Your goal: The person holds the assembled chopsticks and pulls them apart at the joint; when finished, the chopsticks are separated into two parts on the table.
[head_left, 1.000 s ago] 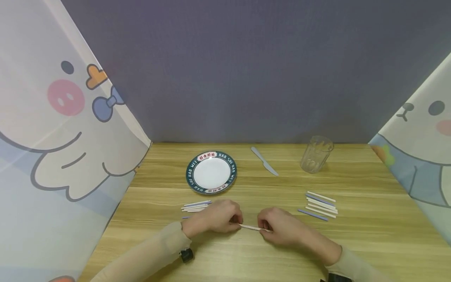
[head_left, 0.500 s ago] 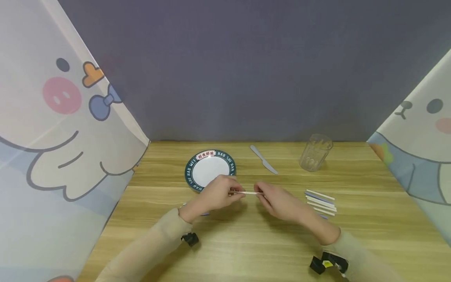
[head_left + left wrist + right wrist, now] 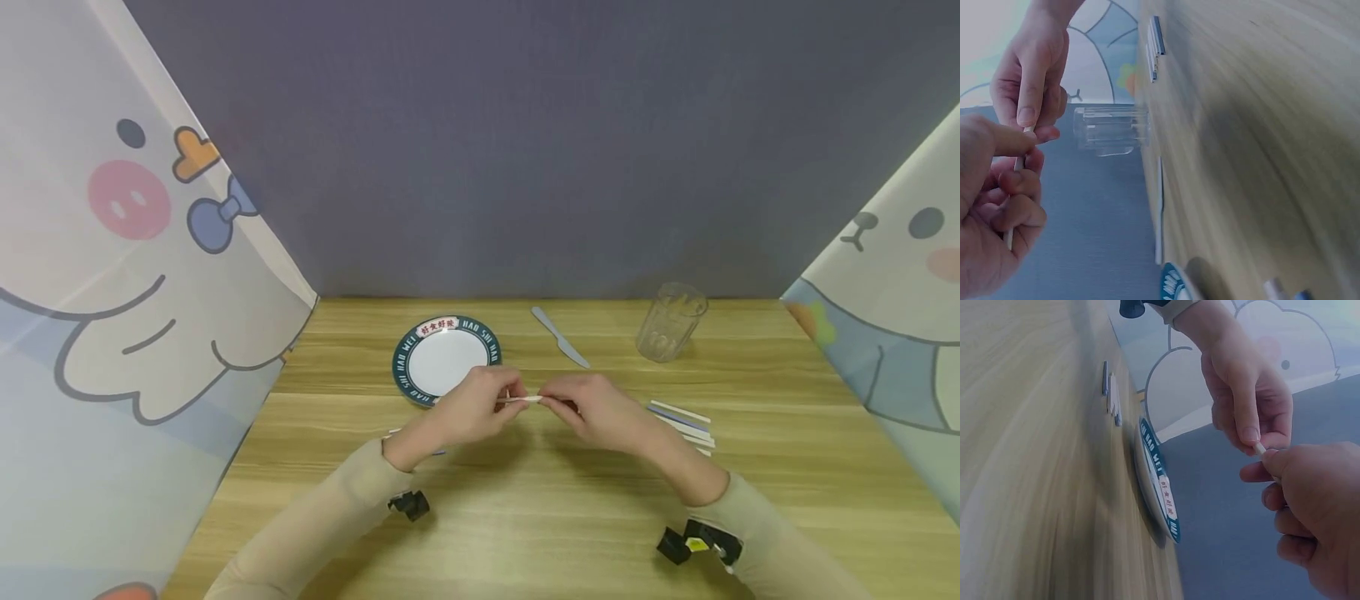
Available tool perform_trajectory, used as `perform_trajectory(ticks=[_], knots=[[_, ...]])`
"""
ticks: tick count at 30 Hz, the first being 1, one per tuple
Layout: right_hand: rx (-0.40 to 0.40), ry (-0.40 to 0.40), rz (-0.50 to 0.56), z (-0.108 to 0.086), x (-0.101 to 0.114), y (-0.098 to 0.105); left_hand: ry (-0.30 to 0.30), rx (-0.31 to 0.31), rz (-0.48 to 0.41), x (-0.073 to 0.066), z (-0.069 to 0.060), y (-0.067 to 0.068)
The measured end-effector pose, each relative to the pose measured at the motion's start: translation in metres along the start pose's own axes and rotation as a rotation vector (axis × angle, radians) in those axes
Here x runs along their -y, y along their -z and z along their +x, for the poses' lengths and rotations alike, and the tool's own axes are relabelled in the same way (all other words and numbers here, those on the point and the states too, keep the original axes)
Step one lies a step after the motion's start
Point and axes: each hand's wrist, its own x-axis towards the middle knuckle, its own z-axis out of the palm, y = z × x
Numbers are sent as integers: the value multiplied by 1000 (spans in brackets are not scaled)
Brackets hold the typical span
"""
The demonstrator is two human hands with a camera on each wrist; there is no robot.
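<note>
A thin white straw-like stick is held level above the table between both hands. My left hand pinches it between thumb and fingers, and in the left wrist view its lower end runs back under the curled fingers. My right hand pinches the other end with thumb and index finger. Only a short white piece shows between the fingertips, which almost meet. Whether it is a single stick or two end to end, I cannot tell.
Behind the left hand lies a green-rimmed white plate. Farther back are a pale knife and a clear glass. White and blue sticks lie in two groups, right and left, partly hidden by the arms.
Both hands have risen off the table with the white stick and moved forward, toward the plate. They have drawn closer together, so less of the stick shows between them.
</note>
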Motion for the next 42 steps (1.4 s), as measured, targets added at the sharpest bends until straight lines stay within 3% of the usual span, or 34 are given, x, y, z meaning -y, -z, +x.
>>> perform_trajectory(ticks=[4,9,15,24,33,42], knots=[[40,-16,-19,1,1,7,9,82,98,-5,2,0],[129,-47,10,2,3,15,-36,93,201,-9,4,0],[164,-46,19,2,1,19,-105,44,173,-10,4,7],[145,23,32,0,-2,20,-164,44,108,-6,2,7],[127,-29,23,-2,-4,19,-156,-34,131,-12,2,4],[137,38,45,-3,-7,23,-204,-9,130,-9,1,3]])
